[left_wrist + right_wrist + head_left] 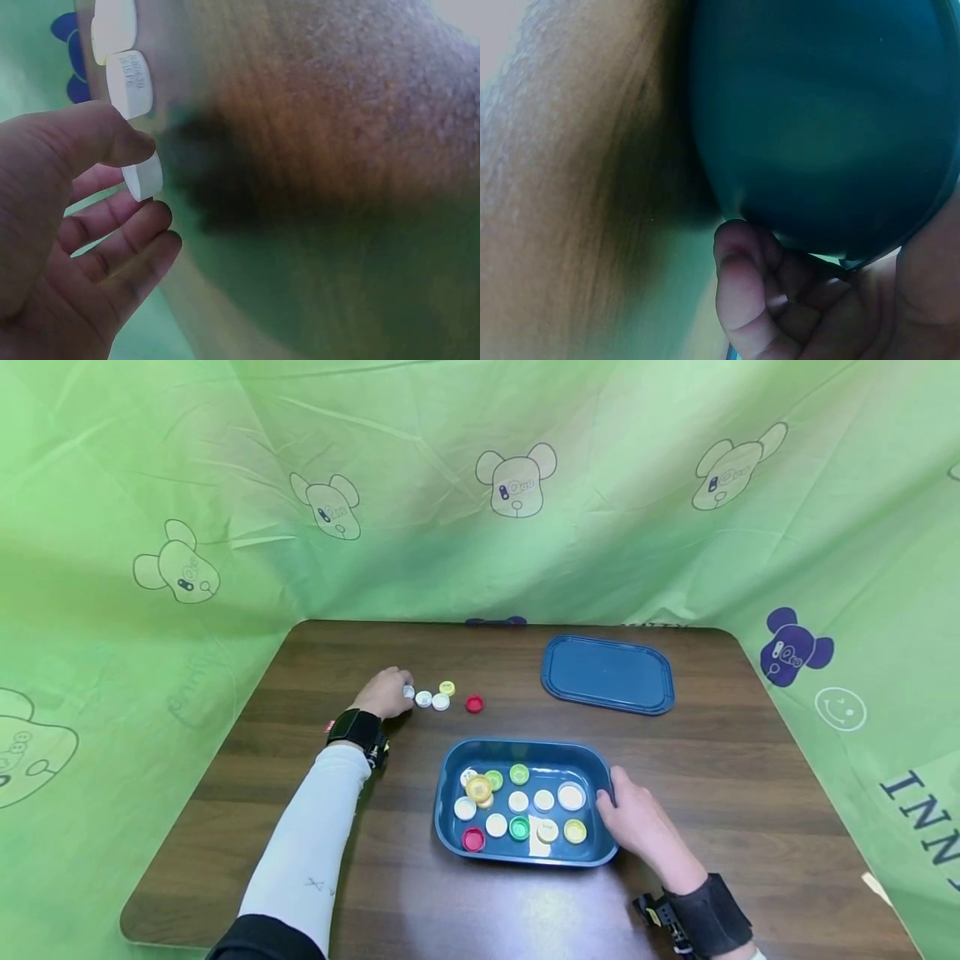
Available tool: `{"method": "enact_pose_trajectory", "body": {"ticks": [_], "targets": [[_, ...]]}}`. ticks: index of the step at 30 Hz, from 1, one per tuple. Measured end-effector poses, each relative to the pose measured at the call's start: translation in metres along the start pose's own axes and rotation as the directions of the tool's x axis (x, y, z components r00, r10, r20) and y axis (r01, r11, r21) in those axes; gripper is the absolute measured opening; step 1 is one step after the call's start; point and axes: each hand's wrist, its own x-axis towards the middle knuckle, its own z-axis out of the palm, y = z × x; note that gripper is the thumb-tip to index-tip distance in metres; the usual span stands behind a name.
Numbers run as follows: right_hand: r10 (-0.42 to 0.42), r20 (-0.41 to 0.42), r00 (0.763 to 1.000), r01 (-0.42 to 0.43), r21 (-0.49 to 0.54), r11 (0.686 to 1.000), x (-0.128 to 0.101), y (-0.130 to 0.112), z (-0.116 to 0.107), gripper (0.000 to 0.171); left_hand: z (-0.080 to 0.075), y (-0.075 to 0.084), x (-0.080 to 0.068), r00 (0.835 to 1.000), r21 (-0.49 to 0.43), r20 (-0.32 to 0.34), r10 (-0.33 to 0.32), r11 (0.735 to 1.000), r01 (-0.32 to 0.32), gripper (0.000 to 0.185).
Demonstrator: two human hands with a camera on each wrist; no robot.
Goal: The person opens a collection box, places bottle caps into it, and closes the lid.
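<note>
My left hand reaches to the far left of the table and pinches a white bottle cap between thumb and fingers. Beside it on the table lie two more white caps, a yellow cap and a red cap. A blue tray near the front centre holds several caps in white, yellow, green and red. My right hand grips the tray's right rim, its thumb over the edge and fingers curled under the tray wall.
A flat blue lid lies behind the tray at the right. The brown wooden table is enclosed by a green cloth backdrop on three sides. Both wrists wear black camera straps.
</note>
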Motion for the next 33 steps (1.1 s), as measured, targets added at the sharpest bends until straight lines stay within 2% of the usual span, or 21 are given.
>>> {"method": "enact_pose_trajectory", "body": {"ticks": [4, 9, 16, 18, 20, 25, 29, 33], "targets": [[-0.005, -0.002, 1.000, 0.005, -0.010, 1.000, 0.001, 0.000, 0.000, 0.040, -0.010, 0.006, -0.008, 0.997, -0.008, -0.060, 0.054, 0.998, -0.055, 0.030], [-0.011, -0.001, 1.000, 0.011, -0.007, 1.000, 0.001, 0.000, -0.001, 0.042, -0.024, 0.022, -0.024, 0.980, 0.018, -0.118, 0.162, 0.987, -0.161, 0.029], [-0.012, 0.009, 1.000, 0.012, -0.013, 1.000, 0.001, 0.000, -0.003, 0.045, -0.033, 0.056, -0.056, 0.969, 0.026, -0.117, 0.218, 0.976, -0.216, 0.035], [-0.013, 0.013, 1.000, 0.014, -0.014, 1.000, 0.001, 0.000, -0.002, 0.045, -0.034, 0.067, -0.068, 0.962, 0.028, -0.116, 0.246, 0.969, -0.244, 0.036], [-0.015, 0.011, 1.000, 0.015, -0.018, 1.000, 0.001, 0.001, -0.003, 0.045, -0.033, 0.077, -0.078, 0.948, 0.036, -0.117, 0.295, 0.955, -0.293, 0.034], [-0.016, 0.012, 1.000, 0.016, -0.015, 1.000, 0.001, 0.000, -0.004, 0.044, -0.029, 0.103, -0.103, 0.914, 0.043, -0.062, 0.402, 0.916, -0.400, 0.027], [-0.013, 0.017, 1.000, 0.013, -0.016, 1.000, 0.001, -0.001, -0.003, 0.045, -0.024, 0.119, -0.123, 0.912, 0.053, 0.004, 0.411, 0.910, -0.411, 0.030], [-0.013, 0.018, 1.000, 0.014, -0.024, 1.000, 0.002, -0.002, -0.002, 0.045, -0.017, 0.126, -0.139, 0.899, 0.064, 0.068, 0.433, 0.897, -0.438, 0.032]]}}
